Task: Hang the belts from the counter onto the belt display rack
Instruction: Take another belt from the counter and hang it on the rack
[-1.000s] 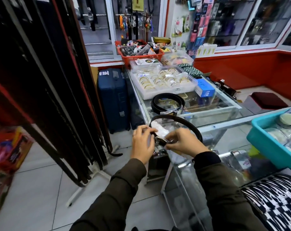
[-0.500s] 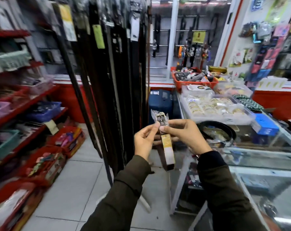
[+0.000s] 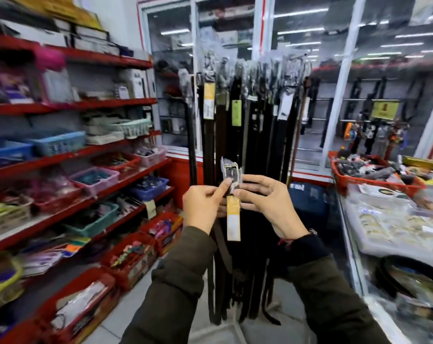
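Both my hands hold one dark belt upright at chest height in front of the belt display rack (image 3: 250,135). Its plastic-wrapped metal buckle (image 3: 231,171) points up and a yellow and white tag (image 3: 233,220) hangs below my fingers. My left hand (image 3: 204,203) pinches the belt just under the buckle, and my right hand (image 3: 266,203) grips it from the other side. The strap (image 3: 223,249) hangs down between my forearms. The rack is packed with several dark belts hung by wrapped buckles. Another coiled black belt (image 3: 394,276) lies on the glass counter (image 3: 354,249) at right.
Red shelves (image 3: 74,155) with coloured baskets line the left side. On the counter stand a clear tray of bracelets (image 3: 374,247) and a red basket (image 3: 374,181). A blue suitcase (image 3: 309,199) stands behind the rack. White floor tiles (image 3: 141,306) show below my arms.
My view swung left and up from the counter to the rack. I lifted the belt off the counter, uncoiled it and raised its buckle towards the rack.
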A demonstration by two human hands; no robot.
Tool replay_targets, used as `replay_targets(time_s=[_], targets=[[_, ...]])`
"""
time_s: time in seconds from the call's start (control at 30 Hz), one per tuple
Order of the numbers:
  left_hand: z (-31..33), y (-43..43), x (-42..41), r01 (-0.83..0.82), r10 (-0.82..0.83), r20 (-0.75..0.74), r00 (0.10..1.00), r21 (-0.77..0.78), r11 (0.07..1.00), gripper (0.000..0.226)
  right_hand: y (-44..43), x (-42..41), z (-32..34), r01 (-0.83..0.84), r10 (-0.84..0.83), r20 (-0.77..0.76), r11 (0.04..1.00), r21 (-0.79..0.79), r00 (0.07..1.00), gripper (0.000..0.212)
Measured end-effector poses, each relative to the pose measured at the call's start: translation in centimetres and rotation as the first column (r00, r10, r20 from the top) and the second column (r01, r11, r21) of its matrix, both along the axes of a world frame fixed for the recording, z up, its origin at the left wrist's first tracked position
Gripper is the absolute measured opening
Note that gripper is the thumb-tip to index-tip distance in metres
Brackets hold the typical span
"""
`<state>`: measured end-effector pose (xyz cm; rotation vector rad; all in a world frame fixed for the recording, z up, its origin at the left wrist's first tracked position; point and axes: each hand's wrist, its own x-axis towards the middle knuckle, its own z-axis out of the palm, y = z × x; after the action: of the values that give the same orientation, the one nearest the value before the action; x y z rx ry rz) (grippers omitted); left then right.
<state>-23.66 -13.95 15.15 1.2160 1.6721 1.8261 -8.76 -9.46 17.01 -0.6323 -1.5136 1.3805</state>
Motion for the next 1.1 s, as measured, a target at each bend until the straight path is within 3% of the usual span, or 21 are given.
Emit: replay_targets(time_s=[0.1,0.17,0.37,0.53,0.63,0.7,0.87,1.0,1.1], targets=[[2.9,-1.3,-2.2,-0.074,0.076,-0.114,0.991,0.021,0.997,0.044,0.3,-2.7,1.8,-0.065,0.065,-0.081,0.998,0.002,0.995,0.037],[4.5,-1.6,-3.6,-0.054,0.058,-0.059,0.997,0.066,0.996,0.037,0.6,-4.1,3.0,-0.098,0.098,-0.147,0.995,0.005,0.984,0.036],[8.9,-1.0,-6.6,0.165,-0.219,0.209,0.953,0.25,0.954,0.013,2.4,-7.8,8.1,-0.144,0.156,-0.281,0.988,0.063,0.947,0.038],[13.2,1.3,-8.4,0.165,-0.268,0.291,0.919,0.334,0.928,0.026,3.9,-10.9,13.0,-0.182,0.199,-0.363,0.98,0.081,0.91,0.028],[16.4,2.7,-8.9,0.172,-0.298,0.313,0.902,0.374,0.911,0.018,4.9,-12.1,15.7,-0.212,0.227,-0.45,0.974,0.085,0.864,0.024],[18.2,3.7,-9.1,0.183,-0.322,0.312,0.894,0.4,0.898,0.013,5.6,-12.7,17.2,-0.2,0.218,-0.481,0.976,0.089,0.849,0.024],[20.7,6.1,-9.3,0.19,-0.341,0.321,0.884,0.419,0.888,0.037,7.7,-13.7,19.9,-0.072,0.098,-0.465,0.995,0.074,0.88,0.013],[21.6,7.8,-9.1,0.183,-0.33,0.345,0.879,0.395,0.9,0.023,9.8,-14.1,20.6,0.003,0.038,-0.414,0.995,0.099,0.909,0.01],[21.8,8.8,-9.2,0.19,-0.329,0.365,0.871,0.368,0.91,0.012,11.0,-14.3,20.4,0.077,-0.033,-0.399,0.993,0.094,0.916,0.021]])
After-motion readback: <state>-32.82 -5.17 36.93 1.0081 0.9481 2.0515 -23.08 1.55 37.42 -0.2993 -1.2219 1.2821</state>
